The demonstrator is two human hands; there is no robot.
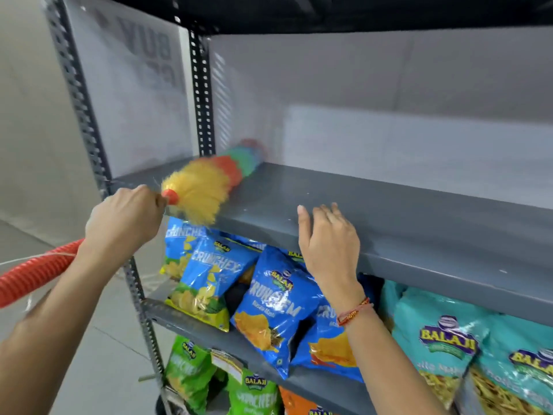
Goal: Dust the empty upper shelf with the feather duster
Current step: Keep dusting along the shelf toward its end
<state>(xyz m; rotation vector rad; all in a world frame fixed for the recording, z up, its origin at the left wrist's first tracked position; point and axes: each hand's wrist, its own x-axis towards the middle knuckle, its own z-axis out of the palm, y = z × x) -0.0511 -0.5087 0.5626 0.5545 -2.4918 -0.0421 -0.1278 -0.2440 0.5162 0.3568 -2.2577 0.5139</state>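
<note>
The grey upper shelf (389, 202) is bare. A feather duster (215, 178) with yellow, orange, green and blue fluff lies across its left end, blurred, its tip near the back corner. My left hand (125, 220) is shut on the duster just below the orange collar; the ribbed red handle (33, 274) runs back past my wrist. My right hand (329, 241) rests on the shelf's front edge with fingers spread, holding nothing.
Blue snack bags (275, 301) and teal bags (443, 339) fill the shelf below; green bags (191, 372) sit lower still. Perforated grey uprights (203, 94) stand at the left corners. A dark shelf (329, 10) closes the space overhead.
</note>
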